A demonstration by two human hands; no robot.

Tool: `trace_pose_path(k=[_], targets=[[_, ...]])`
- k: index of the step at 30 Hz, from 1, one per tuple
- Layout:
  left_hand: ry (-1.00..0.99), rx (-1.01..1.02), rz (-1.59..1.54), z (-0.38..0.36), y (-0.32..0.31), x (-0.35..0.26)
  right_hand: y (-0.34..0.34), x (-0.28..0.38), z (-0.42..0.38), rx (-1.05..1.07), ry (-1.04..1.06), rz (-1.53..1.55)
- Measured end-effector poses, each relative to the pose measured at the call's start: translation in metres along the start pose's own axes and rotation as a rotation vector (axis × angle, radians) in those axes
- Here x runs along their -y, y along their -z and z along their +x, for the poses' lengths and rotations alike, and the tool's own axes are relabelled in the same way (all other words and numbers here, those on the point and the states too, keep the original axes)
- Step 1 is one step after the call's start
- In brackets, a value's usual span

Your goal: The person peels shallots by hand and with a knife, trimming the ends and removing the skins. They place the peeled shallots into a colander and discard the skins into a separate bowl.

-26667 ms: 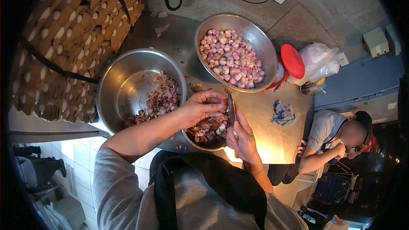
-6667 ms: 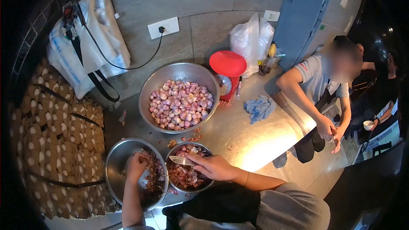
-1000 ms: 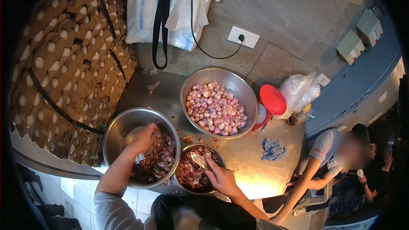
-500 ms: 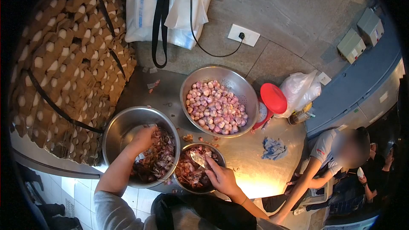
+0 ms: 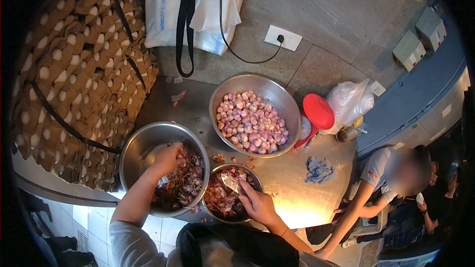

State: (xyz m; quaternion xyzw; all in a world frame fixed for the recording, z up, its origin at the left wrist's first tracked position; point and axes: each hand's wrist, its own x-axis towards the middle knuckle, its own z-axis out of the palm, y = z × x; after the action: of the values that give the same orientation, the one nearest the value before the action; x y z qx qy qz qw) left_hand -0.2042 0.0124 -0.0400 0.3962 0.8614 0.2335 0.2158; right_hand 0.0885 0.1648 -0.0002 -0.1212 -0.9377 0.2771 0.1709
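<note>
My left hand reaches into a large steel pot, its fingers curled above a heap of reddish-purple shallots with dry roots and skins. What those fingers hold, if anything, is hidden. In my right hand is a knife with a broad blade, over a smaller steel bowl of loose shallot skins. Behind both vessels stands a steel colander filled with peeled pinkish shallots.
Stacked egg trays rise at the left. A red scale, a plastic bag and a blue cloth lie right on the steel table. A seated co-worker is at the right; a cable hangs along the wall.
My left hand has shifted slightly up and to the right within the pot, its fingers turning. My right hand and the knife have barely moved.
</note>
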Motion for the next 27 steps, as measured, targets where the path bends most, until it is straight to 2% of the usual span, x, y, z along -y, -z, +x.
trace_pose_path(k=[4,10,13,16,19,25,27], targets=[[0.093,-0.002,0.024,-0.004,0.010,-0.017,0.001,0.001,0.000,-0.003,-0.002,0.001],[-0.061,-0.009,0.077,0.002,0.000,0.003,0.004,0.005,0.001,0.055,-0.072,0.030],[-0.103,-0.016,0.056,0.004,-0.005,0.010,0.000,0.001,0.001,-0.017,0.008,0.010],[-0.056,-0.007,0.019,0.001,-0.002,0.001,0.000,0.000,0.000,-0.005,-0.003,0.000],[-0.070,-0.038,0.015,0.004,-0.008,0.009,0.004,0.004,0.001,0.076,-0.080,0.016],[-0.186,-0.059,0.059,0.005,-0.012,0.016,0.004,0.004,0.001,0.076,-0.083,0.024],[-0.155,-0.052,0.029,0.005,-0.014,0.017,0.006,0.005,0.002,0.079,-0.084,0.027]])
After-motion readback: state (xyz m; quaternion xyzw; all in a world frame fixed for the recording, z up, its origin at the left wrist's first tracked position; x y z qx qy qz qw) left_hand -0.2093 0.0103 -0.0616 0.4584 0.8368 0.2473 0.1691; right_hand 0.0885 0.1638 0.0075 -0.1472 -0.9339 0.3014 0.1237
